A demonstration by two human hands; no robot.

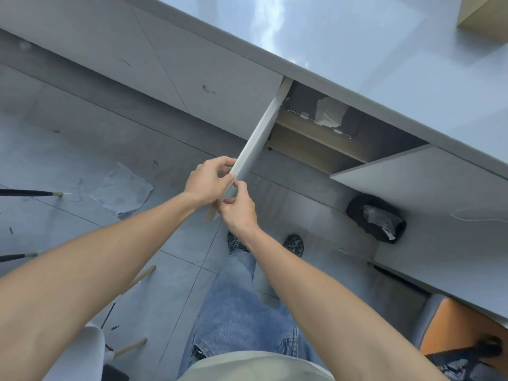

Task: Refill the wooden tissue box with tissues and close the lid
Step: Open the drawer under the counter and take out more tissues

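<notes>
My left hand and my right hand both grip the outer edge of a white cabinet door, which stands swung out from under the grey countertop. Inside the cupboard, on a wooden shelf, sits a dark grey pack with white tissue sticking out of it. A corner of a light wooden box shows on the countertop at the top right; its lid is out of frame.
A second cupboard door hangs out to the right. On the floor are a black bin bag holding crumpled paper, a loose paper sheet at the left, and chair legs. An orange chair seat is at the bottom right.
</notes>
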